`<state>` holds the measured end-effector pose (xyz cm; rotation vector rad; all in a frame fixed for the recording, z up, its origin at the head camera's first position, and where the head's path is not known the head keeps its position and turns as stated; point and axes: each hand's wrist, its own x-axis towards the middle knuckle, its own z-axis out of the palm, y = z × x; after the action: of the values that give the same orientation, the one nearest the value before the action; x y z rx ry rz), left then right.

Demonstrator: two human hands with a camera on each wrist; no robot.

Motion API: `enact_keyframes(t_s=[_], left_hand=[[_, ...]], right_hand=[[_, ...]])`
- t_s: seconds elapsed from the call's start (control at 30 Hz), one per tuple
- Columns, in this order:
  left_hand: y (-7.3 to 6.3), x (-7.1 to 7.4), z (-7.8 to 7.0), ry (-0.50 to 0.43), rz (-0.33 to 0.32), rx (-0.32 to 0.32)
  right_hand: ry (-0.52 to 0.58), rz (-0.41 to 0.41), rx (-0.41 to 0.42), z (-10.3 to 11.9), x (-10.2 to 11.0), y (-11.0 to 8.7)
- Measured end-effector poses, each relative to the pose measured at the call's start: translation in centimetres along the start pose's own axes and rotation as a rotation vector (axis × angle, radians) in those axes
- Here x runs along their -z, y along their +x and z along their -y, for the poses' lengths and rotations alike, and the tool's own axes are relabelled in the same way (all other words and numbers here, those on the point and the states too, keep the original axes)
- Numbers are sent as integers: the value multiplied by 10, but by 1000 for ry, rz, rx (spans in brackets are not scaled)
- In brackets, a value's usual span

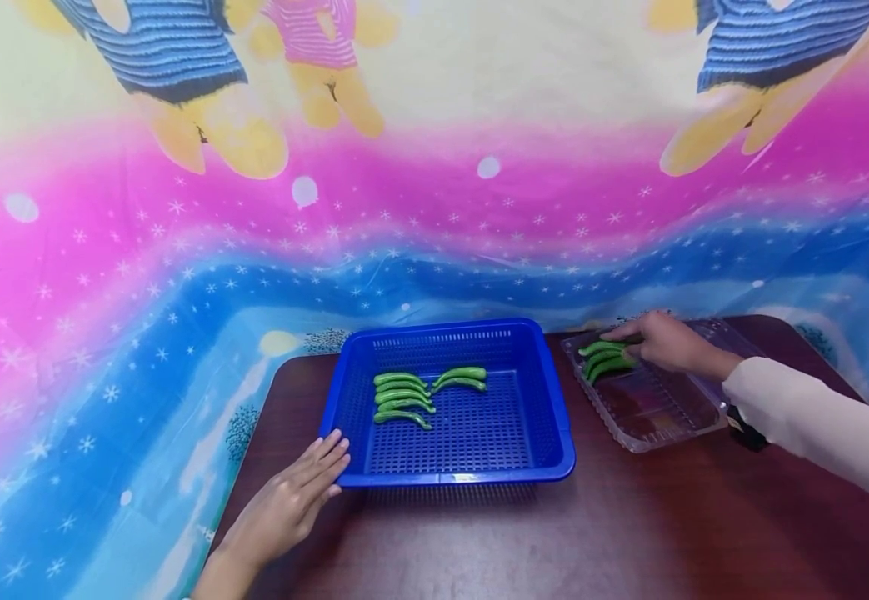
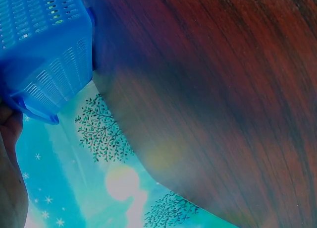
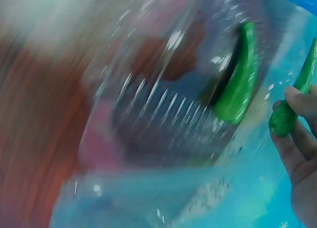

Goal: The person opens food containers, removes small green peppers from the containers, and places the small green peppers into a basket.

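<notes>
In the head view, my left hand (image 1: pixel 287 500) rests with straight fingers on the near left corner of a blue plastic basket (image 1: pixel 561 417). Green chili peppers lie inside it: several stacked in a left row (image 1: pixel 402 396) and two side by side on the right (image 1: pixel 460 377). My right hand (image 1: pixel 666 343) is over the far left part of a clear plastic container (image 1: pixel 644 442). The right wrist view shows it pinching a green chili pepper (image 3: pixel 283 120) between thumb and fingers. Another pepper (image 3: pixel 240 89) lies in the container, beside the held one.
A dark brown wooden table (image 1: pixel 449 550) carries the basket and container. The container's clear lid (image 1: pixel 734 342) lies folded back on its far right side. Behind the table hangs a printed cloth (image 1: pixel 419 208) in pink and blue.
</notes>
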<state>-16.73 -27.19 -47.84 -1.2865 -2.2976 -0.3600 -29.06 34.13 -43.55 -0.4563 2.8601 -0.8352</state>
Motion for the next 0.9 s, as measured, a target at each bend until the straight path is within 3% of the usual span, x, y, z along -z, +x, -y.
enact_keyframes(t_s=[0.17,0.27,0.53,0.9], left_hand=[[1,0,1,-1,-1,-1],[0,0,0,0,-2,-1],[0,1,-1,2,-3,2],[2,1,-2,-2,-5,1]], right_hand=[[190,-21,-108,20,0,5],[233,-21,-133,34,-1,12],[218,-8,-106,72,1,35],[209,2,-9,120,-5,65]])
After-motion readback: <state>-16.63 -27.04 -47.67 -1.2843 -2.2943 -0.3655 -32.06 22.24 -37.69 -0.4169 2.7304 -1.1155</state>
